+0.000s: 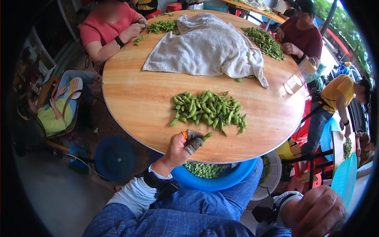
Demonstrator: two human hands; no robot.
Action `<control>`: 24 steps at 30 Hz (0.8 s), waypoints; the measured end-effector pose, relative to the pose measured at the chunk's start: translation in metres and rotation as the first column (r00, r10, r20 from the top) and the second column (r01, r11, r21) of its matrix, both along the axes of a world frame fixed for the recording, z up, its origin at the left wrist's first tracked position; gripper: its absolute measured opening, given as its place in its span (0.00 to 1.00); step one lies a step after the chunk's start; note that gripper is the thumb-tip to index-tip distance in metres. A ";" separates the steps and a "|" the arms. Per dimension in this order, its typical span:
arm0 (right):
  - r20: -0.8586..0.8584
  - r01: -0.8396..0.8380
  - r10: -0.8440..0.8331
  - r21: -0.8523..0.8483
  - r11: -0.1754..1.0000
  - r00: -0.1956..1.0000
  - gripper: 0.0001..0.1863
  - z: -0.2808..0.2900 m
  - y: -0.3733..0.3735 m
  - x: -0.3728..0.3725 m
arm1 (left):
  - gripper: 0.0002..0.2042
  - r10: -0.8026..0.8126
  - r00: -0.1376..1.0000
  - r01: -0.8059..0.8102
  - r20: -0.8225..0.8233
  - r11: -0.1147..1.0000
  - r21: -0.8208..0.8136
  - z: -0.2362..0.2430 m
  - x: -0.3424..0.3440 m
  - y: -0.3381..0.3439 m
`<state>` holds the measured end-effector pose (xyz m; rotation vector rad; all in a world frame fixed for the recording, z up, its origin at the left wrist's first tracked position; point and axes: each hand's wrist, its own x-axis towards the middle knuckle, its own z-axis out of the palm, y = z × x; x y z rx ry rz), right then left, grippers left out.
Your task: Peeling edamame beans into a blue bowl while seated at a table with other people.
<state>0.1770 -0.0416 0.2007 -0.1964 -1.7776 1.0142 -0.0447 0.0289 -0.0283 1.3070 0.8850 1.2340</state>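
Observation:
My left hand point(179, 149) is over the near edge of the round wooden table point(130, 98). Grey finger covers and an orange band are on its fingers, which pinch a green soybean pod point(207, 136). Just beyond lies a heap of soybean pods point(209, 108). My right hand point(319, 211) is at the lower right, away from the table, with its fingers curled closed. Whatever it may hold is hidden from this side. Below the table edge, at my lap, a blue basin point(237, 175) contains many shelled green beans point(204, 170).
A crumpled white towel point(205, 47) covers the table's far middle. A clear jug point(295, 81) stands at the right. Two people sit across with pod piles point(263, 41). A white basket point(272, 177) and a dark blue tub point(114, 158) flank my legs.

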 end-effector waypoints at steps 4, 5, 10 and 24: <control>0.114 -0.177 0.182 -0.054 0.983 0.977 0.07 0.011 0.017 0.007 | 0.04 0.021 1.000 -0.021 -0.023 1.000 0.015 0.004 0.001 0.000; 0.123 -0.237 0.243 -0.056 0.970 0.962 0.08 0.012 0.020 0.008 | 0.04 0.021 0.999 -0.020 -0.026 1.000 0.021 0.005 0.001 0.000; 0.110 -0.295 0.293 0.003 0.955 0.950 0.09 0.012 0.026 0.001 | 0.04 0.041 0.999 -0.041 0.008 0.999 -0.004 0.002 0.001 -0.002; 0.184 -0.222 0.201 0.104 0.969 0.962 0.05 0.020 0.026 -0.002 | 0.05 0.002 1.000 -0.002 -0.024 1.000 0.011 -0.001 -0.002 -0.001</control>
